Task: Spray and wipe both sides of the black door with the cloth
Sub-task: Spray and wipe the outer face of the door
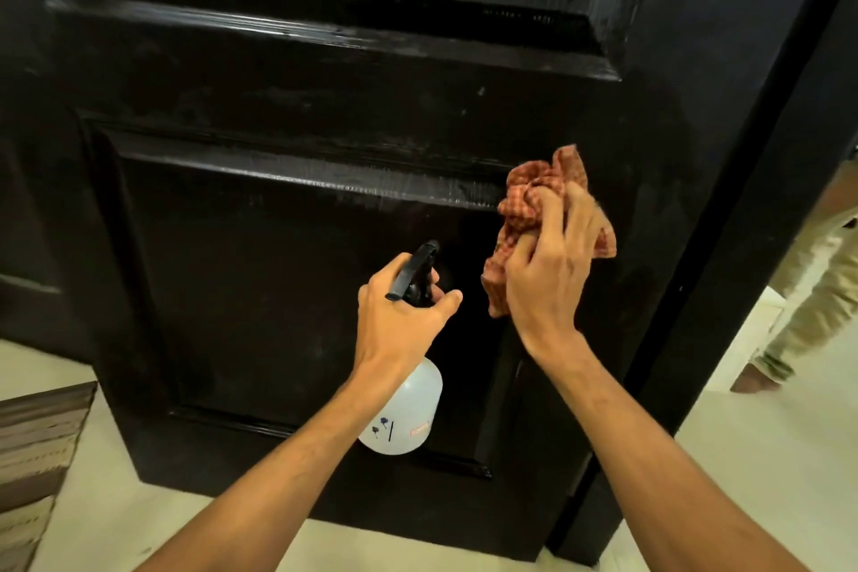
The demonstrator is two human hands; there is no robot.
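The black panelled door (288,98) fills most of the view, with wet streaks shining on its mouldings. My left hand (399,320) grips the black trigger head of a white spray bottle (406,413), nozzle pointing at the lower panel. My right hand (552,265) holds a crumpled red checked cloth (534,195) against the door at the right edge of the lower panel, just below its top moulding.
The door's edge and black frame (724,246) run down the right side. Beyond it, on pale floor (766,455), another person's leg and bare foot (789,339) show. A striped brown mat (32,455) lies at the lower left.
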